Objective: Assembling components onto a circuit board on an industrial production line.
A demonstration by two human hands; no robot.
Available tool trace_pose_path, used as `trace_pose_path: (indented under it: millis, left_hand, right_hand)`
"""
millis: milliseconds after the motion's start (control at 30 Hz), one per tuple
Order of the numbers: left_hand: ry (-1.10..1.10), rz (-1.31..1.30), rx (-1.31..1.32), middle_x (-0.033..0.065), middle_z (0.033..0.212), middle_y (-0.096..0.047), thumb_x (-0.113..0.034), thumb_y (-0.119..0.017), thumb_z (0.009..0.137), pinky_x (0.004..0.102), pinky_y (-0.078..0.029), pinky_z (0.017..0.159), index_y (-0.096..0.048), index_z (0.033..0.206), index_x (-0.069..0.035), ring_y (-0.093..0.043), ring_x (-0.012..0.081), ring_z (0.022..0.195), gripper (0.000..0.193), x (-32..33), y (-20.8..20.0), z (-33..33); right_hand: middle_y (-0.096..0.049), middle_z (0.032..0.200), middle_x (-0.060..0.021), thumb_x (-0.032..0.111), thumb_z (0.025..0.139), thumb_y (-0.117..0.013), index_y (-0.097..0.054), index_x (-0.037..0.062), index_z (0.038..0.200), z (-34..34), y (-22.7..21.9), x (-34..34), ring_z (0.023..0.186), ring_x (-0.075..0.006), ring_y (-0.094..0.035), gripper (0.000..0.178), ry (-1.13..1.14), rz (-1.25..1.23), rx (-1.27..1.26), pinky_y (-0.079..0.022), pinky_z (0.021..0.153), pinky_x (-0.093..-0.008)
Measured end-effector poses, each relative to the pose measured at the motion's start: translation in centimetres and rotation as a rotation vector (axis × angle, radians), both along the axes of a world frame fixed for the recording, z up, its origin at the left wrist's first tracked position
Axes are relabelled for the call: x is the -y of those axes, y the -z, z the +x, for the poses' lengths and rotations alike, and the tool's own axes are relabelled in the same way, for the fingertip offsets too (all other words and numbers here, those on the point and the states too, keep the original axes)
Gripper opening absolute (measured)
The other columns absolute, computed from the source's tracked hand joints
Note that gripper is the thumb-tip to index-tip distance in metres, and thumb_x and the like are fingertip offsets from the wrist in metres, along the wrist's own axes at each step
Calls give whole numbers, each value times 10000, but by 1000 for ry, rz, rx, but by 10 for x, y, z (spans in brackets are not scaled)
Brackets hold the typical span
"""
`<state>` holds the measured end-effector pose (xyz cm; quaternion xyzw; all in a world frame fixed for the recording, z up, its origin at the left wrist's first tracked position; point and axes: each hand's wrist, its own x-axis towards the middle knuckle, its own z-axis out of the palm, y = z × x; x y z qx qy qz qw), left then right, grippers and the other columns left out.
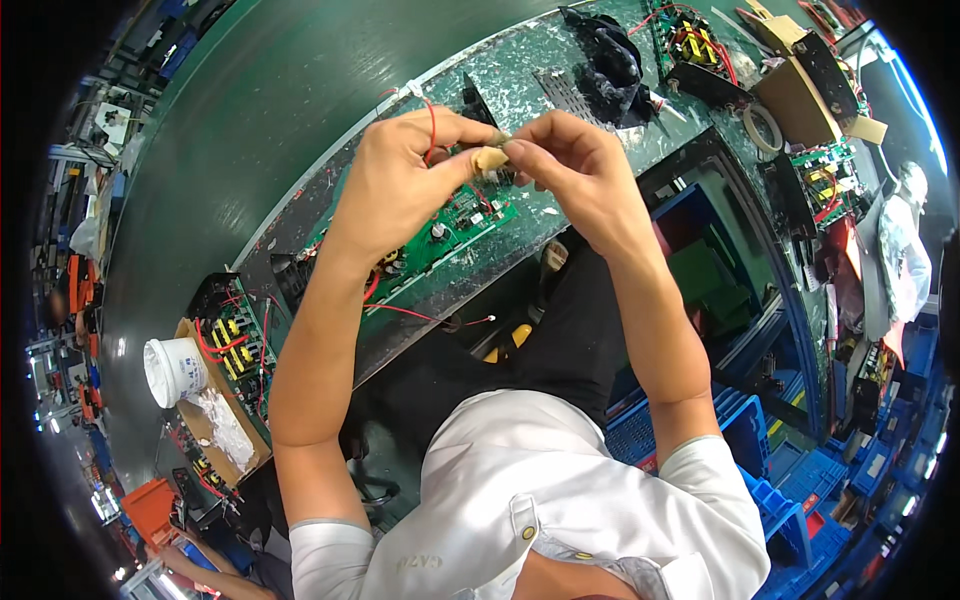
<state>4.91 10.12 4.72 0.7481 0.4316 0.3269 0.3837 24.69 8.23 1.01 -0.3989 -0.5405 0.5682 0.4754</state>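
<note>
My left hand [395, 175] and my right hand [590, 175] meet above the bench, fingertips closed together in a pinch. What lies between them is too small and covered to name. A yellowish cover [489, 158] sits at the tip of my left thumb, perhaps a finger cot. A thin red wire [433, 125] runs across the back of my left hand. Below the hands is a green circuit board [465, 222] with mounted parts, partly hidden by my left hand and forearm. Another red wire with a small white plug [490, 318] hangs past the bench's near edge.
At the left stand a white tub [174, 371] and a cardboard tray [225, 430] with white paste. Black cloth [608, 70], a tape roll [762, 129] and more circuit boards [695, 45] lie at the far right. Blue crates [790, 500] stand by my right side. A co-worker's arm [205, 570] shows lower left.
</note>
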Motion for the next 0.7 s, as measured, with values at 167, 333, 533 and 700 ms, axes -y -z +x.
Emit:
trace_pose_path:
  millis: [167,333,533,700]
  left_hand:
    - [-243,-102,111,-45,744,-639,-105,-731,852,198,-403,588,-735,989,-6,-517,26,646,170,-21,20,-21]
    - [-399,-406,191,-66,701,-588,-113,-727,868,192,-257,480,-717,992,-28,-387,3,524,150,-47,44,-38]
    - [-416,-338,175,-56,770,-633,-119,-747,854,196,-306,520,-732,1044,-11,-429,11,578,220,-52,71,-33]
    - [-346,-284,218,52,963,-715,-60,-720,857,249,-502,794,-727,1059,23,-635,103,873,219,-53,74,-32]
  right_hand:
    - [-553,1322,-160,245,886,-728,-461,20,1376,-24,29,-26,1239,-256,-526,602,341,365,382,-443,996,-379]
    - [-462,1462,-184,125,966,-580,-311,19,1506,-40,73,-53,1338,-269,-446,613,87,23,195,-330,1111,-340]
    - [-414,1512,-134,52,979,-513,-357,35,1500,-33,60,-31,1384,-196,-384,544,-78,99,23,-284,1135,-311]
    - [-421,1506,-130,47,981,-506,-354,35,1502,-34,60,-27,1379,-188,-387,543,-89,116,15,-286,1134,-308]
